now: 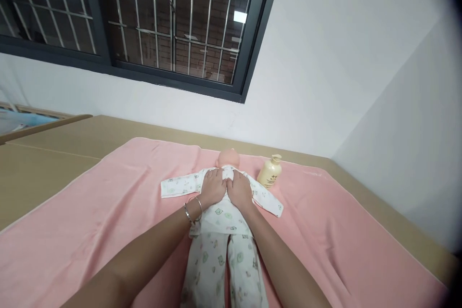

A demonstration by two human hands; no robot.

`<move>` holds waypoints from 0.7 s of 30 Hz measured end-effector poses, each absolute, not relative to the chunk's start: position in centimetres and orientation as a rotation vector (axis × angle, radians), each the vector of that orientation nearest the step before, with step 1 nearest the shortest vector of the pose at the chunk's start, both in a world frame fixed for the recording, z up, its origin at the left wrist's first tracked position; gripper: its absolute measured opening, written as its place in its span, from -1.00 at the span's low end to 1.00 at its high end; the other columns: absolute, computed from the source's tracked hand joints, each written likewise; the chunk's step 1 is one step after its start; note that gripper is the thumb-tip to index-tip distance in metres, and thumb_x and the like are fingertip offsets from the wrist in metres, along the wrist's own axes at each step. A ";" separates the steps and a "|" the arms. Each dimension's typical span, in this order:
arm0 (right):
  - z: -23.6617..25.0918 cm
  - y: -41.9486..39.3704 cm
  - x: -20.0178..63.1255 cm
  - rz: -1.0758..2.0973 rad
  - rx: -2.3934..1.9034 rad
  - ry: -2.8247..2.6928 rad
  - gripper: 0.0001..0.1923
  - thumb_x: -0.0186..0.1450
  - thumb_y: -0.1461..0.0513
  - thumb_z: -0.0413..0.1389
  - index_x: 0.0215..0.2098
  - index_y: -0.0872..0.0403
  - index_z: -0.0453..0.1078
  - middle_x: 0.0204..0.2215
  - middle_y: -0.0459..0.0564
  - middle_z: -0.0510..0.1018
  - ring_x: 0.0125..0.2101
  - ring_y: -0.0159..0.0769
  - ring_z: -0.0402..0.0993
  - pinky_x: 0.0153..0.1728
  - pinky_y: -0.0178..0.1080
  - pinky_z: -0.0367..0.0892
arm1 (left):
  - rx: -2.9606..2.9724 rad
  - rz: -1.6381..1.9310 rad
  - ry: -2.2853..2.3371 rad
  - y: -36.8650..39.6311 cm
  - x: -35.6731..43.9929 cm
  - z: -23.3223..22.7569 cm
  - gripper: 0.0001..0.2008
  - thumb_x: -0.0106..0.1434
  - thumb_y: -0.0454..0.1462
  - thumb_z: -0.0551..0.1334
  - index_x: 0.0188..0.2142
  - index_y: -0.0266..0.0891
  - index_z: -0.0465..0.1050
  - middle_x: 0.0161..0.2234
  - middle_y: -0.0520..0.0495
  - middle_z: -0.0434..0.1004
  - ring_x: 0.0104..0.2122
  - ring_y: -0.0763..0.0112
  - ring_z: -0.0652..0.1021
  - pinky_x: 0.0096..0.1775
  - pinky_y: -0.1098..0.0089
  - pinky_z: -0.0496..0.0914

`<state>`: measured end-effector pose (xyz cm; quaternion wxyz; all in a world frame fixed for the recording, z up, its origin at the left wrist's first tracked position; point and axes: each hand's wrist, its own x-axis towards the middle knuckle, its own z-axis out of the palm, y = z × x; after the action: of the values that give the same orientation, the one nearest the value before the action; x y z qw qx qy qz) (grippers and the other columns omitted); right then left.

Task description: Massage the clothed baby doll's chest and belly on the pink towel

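Note:
A baby doll (228, 158) in white printed pyjamas (224, 219) lies on its back, head away from me, its sleeves spread to both sides. My left hand (213, 186) rests flat on the left of the doll's chest, fingers stretched toward its shoulder; bracelets circle that wrist. Beside it, my right hand (239, 189) lies flat on the other side of the chest. The thumbs meet near the middle. Neither hand grips anything. Just right of the doll's head stands a cream pump bottle (270, 172), tilted in view.
A pink blanket (126, 202) with soft creases spreads under the doll over a wooden tabletop (57, 154). Behind it rise a white wall (299, 57) and a dark-framed window (173, 19) with metal bars. Something pale blue (25, 118) shows beyond the left edge.

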<state>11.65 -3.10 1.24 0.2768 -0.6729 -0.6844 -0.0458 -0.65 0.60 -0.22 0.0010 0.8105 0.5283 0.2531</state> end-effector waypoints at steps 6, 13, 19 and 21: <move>1.2 -3.1 11.6 -0.124 -1.825 -1.834 -0.65 0.39 0.22 -0.09 0.07 0.18 0.32 -0.08 0.14 0.52 -0.07 -0.08 0.40 -0.05 -0.18 0.18 | 2.551 0.838 1.664 0.4 -0.5 -0.2 -0.66 0.32 -0.26 0.01 0.03 -0.33 0.33 -0.02 -0.26 0.46 0.02 0.12 0.43 0.12 0.14 0.21; 1.3 -3.9 10.8 -0.244 -1.893 -1.785 -0.62 0.43 0.21 -0.12 0.10 0.20 0.33 0.00 0.18 0.49 -0.02 -0.07 0.40 0.00 -0.16 0.20 | 2.484 0.896 1.668 0.6 -0.7 0.6 -0.62 0.28 -0.24 0.06 0.06 -0.31 0.35 0.03 -0.25 0.47 0.06 0.14 0.43 0.14 0.19 0.20; 1.7 -5.4 9.7 -0.285 -1.936 -1.750 -0.67 0.45 0.18 -0.12 -0.08 0.16 0.41 -0.06 0.20 0.52 -0.01 -0.11 0.42 -0.06 -0.20 0.25 | 2.457 0.881 1.692 1.3 -1.0 1.2 -0.61 0.30 -0.20 0.03 0.00 -0.38 0.41 -0.01 -0.31 0.51 0.04 0.11 0.46 0.10 0.22 0.24; 1.8 -5.8 9.7 -0.274 -1.945 -1.728 -0.67 0.46 0.16 -0.13 -0.09 0.13 0.42 -0.09 0.17 0.54 -0.03 -0.13 0.44 -0.10 -0.22 0.26 | 2.473 0.889 1.689 1.1 -1.0 1.2 -0.59 0.32 -0.20 0.01 0.04 -0.41 0.39 0.05 -0.36 0.46 0.10 0.07 0.41 0.13 0.16 0.21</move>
<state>9.70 -5.82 1.83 0.2600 -0.7179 -0.6378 -0.1011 -1.02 1.09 1.23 0.0087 0.7917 0.5405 0.2847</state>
